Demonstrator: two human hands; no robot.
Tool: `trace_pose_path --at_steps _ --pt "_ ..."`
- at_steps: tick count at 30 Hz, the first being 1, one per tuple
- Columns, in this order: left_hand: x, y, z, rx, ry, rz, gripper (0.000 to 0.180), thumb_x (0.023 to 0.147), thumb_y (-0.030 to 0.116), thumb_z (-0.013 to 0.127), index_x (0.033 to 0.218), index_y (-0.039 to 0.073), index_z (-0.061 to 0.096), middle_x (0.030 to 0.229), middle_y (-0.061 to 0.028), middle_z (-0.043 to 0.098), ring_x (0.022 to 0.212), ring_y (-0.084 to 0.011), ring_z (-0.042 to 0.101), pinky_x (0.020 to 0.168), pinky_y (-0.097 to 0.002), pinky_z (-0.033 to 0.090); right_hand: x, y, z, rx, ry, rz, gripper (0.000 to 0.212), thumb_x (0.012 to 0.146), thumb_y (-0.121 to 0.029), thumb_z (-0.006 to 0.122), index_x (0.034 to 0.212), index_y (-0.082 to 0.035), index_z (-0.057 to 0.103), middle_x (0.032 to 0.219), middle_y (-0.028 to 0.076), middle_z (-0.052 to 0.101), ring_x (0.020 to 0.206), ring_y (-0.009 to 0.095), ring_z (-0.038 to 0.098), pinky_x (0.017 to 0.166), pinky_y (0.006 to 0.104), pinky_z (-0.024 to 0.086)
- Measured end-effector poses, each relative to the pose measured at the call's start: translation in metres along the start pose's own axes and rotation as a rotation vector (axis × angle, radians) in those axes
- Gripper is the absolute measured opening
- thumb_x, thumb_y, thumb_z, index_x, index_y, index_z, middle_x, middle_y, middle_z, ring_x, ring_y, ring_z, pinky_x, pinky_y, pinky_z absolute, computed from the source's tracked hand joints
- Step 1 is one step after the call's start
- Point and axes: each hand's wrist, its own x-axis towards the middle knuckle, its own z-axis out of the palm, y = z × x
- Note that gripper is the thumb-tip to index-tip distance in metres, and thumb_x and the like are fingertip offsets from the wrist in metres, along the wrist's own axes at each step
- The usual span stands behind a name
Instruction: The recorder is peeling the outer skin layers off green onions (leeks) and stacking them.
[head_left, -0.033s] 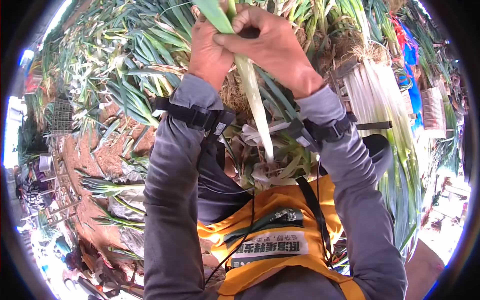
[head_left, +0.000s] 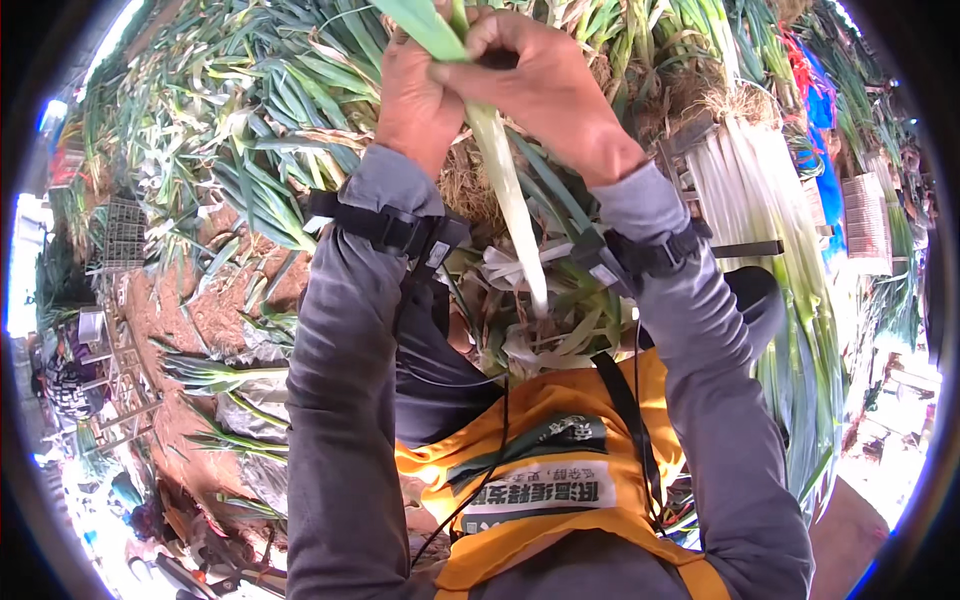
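Both hands meet at the top of the view on one thick green onion (head_left: 515, 205). Its white stalk hangs down toward my lap with the root end lowest, and its green leaves rise past my fingers. My left hand (head_left: 415, 105) is closed round the upper stalk. From the right, my right hand (head_left: 550, 95) pinches the same onion where white turns to green, thumb and forefinger forming a loop. Part of the fingers on both hands is hidden behind the onion. Peeled leaf scraps (head_left: 550, 345) lie below the root end, between my legs.
A bundle of trimmed white-stalked green onions (head_left: 755, 200) lies at my right. Piled untrimmed onions (head_left: 290, 100) spread ahead and to the left, with dry roots (head_left: 470, 185) just beyond my wrists. Brown soil (head_left: 165, 300) and plastic sheeting (head_left: 260, 415) are on the left. A yellow apron (head_left: 540, 480) covers my lap.
Both hands keep their hold on the onion. Its root end has shifted up very slightly, and the leaves at the top have moved a little left.
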Motion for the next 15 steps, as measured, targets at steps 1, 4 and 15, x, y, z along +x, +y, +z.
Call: trace_pose_path --at_steps 1,4,15 --pt "-0.001 0.000 -0.003 0.073 0.080 0.010 0.022 0.095 0.020 0.065 0.108 0.003 0.064 0.099 -0.0090 0.067 0.094 -0.0228 0.065 0.087 -0.0378 0.054 0.002 0.006 0.001 -0.019 0.044 0.016 0.027 0.081 -0.023 0.079 0.088 -0.001 0.065 0.079 0.010 0.064 0.072 0.015 0.062 0.069 0.0299 0.051" --pt "0.002 0.002 0.002 0.096 -0.028 0.046 0.027 0.093 0.017 0.066 0.117 0.006 0.059 0.108 -0.0083 0.065 0.101 -0.0221 0.062 0.094 -0.0364 0.051 0.009 0.021 -0.008 -0.071 0.130 0.038 0.026 0.083 -0.022 0.077 0.089 0.000 0.065 0.077 0.009 0.065 0.069 0.013 0.060 0.064 0.0275 0.050" --pt "0.007 0.027 -0.013 0.086 0.078 0.282 0.043 0.086 -0.002 0.070 0.123 0.011 0.050 0.105 -0.0112 0.065 0.091 -0.0257 0.067 0.078 -0.0393 0.061 -0.009 -0.010 0.003 0.873 0.148 -0.023 0.012 0.087 -0.011 0.076 0.093 -0.006 0.066 0.086 0.001 0.070 0.075 0.007 0.064 0.066 0.0217 0.050"
